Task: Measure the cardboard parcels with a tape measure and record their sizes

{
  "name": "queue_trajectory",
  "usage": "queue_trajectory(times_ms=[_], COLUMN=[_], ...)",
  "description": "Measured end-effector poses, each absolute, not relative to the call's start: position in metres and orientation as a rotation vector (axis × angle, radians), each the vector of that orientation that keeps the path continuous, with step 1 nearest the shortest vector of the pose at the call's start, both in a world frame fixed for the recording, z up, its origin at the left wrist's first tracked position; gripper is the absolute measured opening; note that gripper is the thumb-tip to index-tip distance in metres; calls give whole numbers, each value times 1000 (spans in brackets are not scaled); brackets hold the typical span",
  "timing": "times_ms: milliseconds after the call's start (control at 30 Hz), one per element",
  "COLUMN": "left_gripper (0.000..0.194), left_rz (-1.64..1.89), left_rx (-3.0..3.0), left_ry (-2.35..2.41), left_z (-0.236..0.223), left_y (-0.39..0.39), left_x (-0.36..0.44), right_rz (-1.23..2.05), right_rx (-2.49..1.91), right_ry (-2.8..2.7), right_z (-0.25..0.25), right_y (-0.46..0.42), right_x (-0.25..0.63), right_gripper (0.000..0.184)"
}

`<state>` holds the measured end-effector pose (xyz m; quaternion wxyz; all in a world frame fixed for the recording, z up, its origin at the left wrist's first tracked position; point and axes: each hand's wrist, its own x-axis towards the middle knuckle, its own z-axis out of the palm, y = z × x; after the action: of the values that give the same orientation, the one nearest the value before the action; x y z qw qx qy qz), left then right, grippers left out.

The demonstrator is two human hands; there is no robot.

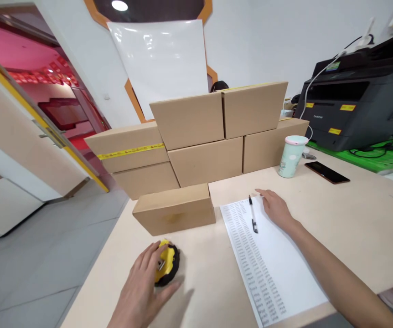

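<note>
My left hand (145,278) is at a round yellow-and-black tape measure (171,266) on the table. Its fingers reach over the near left side of the tape measure, while the thumb is spread apart below. On the right, my right hand (276,207) rests at the top edge of a printed paper sheet (278,264), index finger stretched out and nothing visible in it. A black-and-clear pen (253,216) lies on the sheet just left of that hand. Beyond the tape measure, a small cardboard box (176,214) lies on the table.
Several stacked cardboard boxes (205,161) form a wall across the table's far side. A mint-green cup (292,157) and a phone (327,172) stand and lie at right. Behind them, a black printer (354,100) sits on a green surface. A person's head (219,85) shows above the boxes.
</note>
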<state>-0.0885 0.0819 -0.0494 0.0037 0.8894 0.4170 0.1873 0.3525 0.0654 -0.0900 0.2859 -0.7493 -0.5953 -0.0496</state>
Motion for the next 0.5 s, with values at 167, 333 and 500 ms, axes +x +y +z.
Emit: queue_trajectory(times_ms=[167,333,500], left_gripper=[80,77,79], left_rz=[470,519,607], left_rx=[2433,2189,1864], left_ry=[1453,1621,1111], left_z=[-74,-61,-39], left_y=[90,87,52], left_x=[-106,-85,-70], right_rz=[-144,54,754], right_rx=[-1898,-1712,-1427], right_ry=[-1368,-1475,-1648], right_z=[-55,-12,-8], right_y=[56,23,-30], right_x=[355,307,210], right_gripper=[39,27,34])
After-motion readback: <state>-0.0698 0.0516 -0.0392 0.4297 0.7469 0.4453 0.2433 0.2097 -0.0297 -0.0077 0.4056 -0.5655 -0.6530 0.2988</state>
